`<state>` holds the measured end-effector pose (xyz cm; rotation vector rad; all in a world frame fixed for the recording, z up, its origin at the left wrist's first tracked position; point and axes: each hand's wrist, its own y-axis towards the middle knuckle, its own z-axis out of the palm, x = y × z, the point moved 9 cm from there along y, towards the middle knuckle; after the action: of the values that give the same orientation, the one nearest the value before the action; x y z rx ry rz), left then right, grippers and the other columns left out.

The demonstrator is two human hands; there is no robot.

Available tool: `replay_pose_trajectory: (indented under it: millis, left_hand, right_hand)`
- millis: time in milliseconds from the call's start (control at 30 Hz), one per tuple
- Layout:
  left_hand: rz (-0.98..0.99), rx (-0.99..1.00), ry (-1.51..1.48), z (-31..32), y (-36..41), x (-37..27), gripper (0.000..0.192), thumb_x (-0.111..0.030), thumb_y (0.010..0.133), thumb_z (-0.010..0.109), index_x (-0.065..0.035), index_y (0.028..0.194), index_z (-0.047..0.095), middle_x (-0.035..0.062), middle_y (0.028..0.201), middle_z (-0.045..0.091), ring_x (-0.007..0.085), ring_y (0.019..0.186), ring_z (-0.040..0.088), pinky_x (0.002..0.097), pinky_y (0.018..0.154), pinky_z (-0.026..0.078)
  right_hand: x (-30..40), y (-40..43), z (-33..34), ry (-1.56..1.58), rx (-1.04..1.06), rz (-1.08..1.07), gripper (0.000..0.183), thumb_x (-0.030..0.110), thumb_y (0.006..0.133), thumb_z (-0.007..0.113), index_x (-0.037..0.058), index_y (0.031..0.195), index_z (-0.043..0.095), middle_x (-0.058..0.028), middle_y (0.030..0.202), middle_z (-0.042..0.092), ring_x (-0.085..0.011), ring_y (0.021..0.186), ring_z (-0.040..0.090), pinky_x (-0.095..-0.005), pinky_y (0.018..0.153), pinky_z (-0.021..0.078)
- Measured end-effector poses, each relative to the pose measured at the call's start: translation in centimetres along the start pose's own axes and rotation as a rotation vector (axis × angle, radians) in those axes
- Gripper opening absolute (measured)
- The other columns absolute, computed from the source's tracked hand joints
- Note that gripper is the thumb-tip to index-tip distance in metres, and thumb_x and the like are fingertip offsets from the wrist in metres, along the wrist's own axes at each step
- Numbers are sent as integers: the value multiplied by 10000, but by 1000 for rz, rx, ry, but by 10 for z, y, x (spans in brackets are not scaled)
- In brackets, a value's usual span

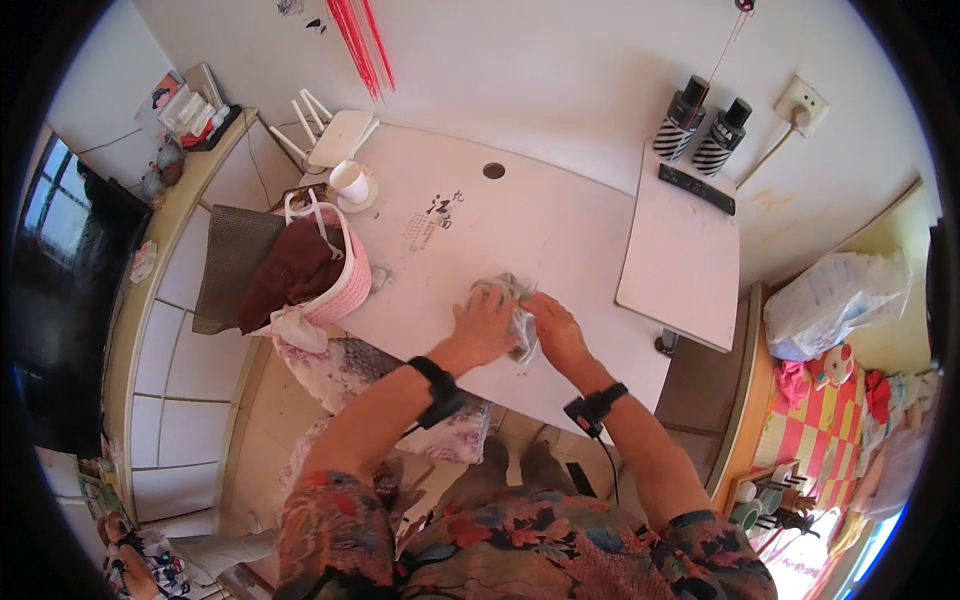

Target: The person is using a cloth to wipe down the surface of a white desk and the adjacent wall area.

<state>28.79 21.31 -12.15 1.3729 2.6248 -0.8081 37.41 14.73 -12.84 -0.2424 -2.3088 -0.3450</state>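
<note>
A bunched grey-and-white cloth (523, 335) lies on the pale tabletop (577, 255) before me. My left hand (486, 330) lies over its left side, fingers bent on the fabric. At its right edge, my right hand (556, 330) touches it with the fingers drawn together, the fingertips partly hidden. Both palms face away from view. Left of my hands stands a pink plastic basket (355, 274) with a white rim, heaped with a dark brown cloth (296, 262). The tabletop bears printed writing beyond the cloth.
At the back left are a white cup (348, 180) and a white router (343, 139). Two striped black-and-white bottles (675, 127) stand by a black bar (696, 189) on a raised shelf (675, 262). A floral-covered seat (337, 375) sits below the table's left edge. Another person's leg (225, 555) shows lower left.
</note>
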Motion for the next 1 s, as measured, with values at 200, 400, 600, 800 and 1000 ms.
replay_pose_trajectory:
  millis: [200,400,600,800,1000]
  left_hand:
    - [-78,-325,-18,59,22,-10,655,-384,819,529,-106,1363,294,177,1471,31,465,1316,-19,718,909,122]
    - [124,-515,-25,34,56,-12,552,-202,814,539,-100,1323,351,138,1459,114,410,1334,56,690,951,118]
    - [336,-470,93,-20,124,-13,505,-156,829,510,-111,1312,372,104,1434,206,342,1344,103,622,999,146]
    - [576,-490,190,-48,199,-36,481,-163,819,511,-137,1289,410,48,1438,231,295,1340,156,598,992,179]
    - [475,-610,203,-99,243,24,445,-129,796,507,-153,1239,462,12,1376,332,254,1314,232,550,961,261]
  right_hand:
    - [-43,-61,-9,-569,-2,6,373,106,805,538,44,1171,496,-169,1294,402,-337,1235,349,-460,1004,295]
    - [-54,-65,-5,-656,84,-52,399,178,860,465,39,1234,450,-176,1334,361,-325,1302,256,-460,1060,191]
    - [-48,-61,-2,-550,175,28,378,123,839,451,18,1203,459,-193,1306,368,-363,1270,287,-503,1026,252]
    - [-40,-61,-20,-518,56,-45,381,111,771,545,39,1144,517,-186,1238,438,-368,1209,367,-499,1004,281]
    - [-33,-57,-21,-532,11,-90,370,93,750,588,58,1116,549,-158,1218,456,-329,1181,411,-479,958,339]
